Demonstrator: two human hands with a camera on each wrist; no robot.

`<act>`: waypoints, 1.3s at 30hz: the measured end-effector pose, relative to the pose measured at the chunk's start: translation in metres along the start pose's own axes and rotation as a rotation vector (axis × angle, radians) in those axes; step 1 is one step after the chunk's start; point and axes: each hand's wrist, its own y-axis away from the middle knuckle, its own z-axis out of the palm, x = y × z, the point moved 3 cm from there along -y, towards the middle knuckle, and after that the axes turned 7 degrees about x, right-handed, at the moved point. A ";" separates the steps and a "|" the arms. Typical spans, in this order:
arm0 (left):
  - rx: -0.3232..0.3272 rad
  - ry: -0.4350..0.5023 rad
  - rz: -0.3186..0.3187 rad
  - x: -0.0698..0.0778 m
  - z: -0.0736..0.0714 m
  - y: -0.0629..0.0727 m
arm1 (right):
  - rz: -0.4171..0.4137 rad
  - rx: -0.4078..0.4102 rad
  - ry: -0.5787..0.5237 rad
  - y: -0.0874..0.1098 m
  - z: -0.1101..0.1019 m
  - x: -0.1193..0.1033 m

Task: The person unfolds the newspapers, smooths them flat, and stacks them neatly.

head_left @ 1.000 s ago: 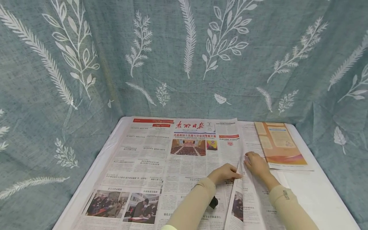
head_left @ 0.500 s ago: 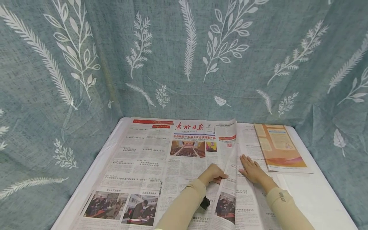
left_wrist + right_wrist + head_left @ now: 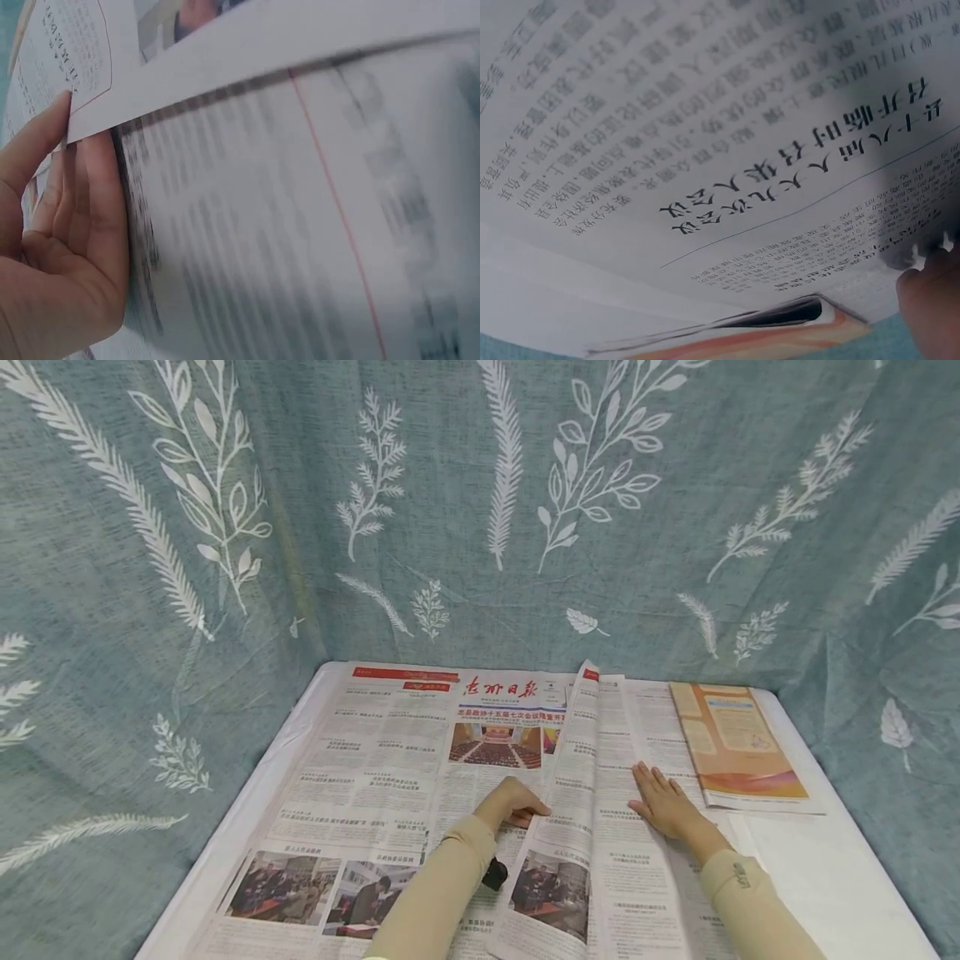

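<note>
A large newspaper (image 3: 375,760) lies spread over the white table. My left hand (image 3: 513,802) pinches the edge of a turned-over page (image 3: 566,827); in the left wrist view the thumb is on top of the paper and the fingers are beneath it. That page stands slightly raised along a fold to the right of the left hand. With fingers extended, my right hand (image 3: 667,802) rests flat on the newspaper right of the fold. Only a few fingers of the right hand (image 3: 934,300) show at the edge of the right wrist view.
An orange printed booklet (image 3: 738,739) lies at the table's back right, beyond the right hand. White tabletop (image 3: 817,877) shows along the right side. A blue-green curtain (image 3: 465,527) with white leaf patterns hangs behind and beside the table.
My left hand has moved left, drawing the page edge with it, so more of the turned page shows. My right hand has flattened onto the paper beside the fold.
</note>
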 end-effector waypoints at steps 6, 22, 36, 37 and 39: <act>0.146 -0.088 0.124 -0.006 -0.029 0.003 | 0.013 -0.019 0.026 0.003 -0.002 0.002; 0.330 -0.274 0.230 -0.044 -0.108 0.010 | 0.071 -0.103 -0.044 0.007 -0.015 0.009; -0.140 -0.860 0.625 0.012 -0.059 0.021 | 0.018 -0.125 -0.123 -0.028 0.004 -0.056; -0.171 -0.883 0.594 0.012 -0.055 0.020 | 0.016 -0.130 -0.119 -0.029 0.007 -0.058; -0.189 -0.919 0.535 0.010 -0.051 0.019 | 0.024 -0.135 -0.104 -0.030 0.010 -0.059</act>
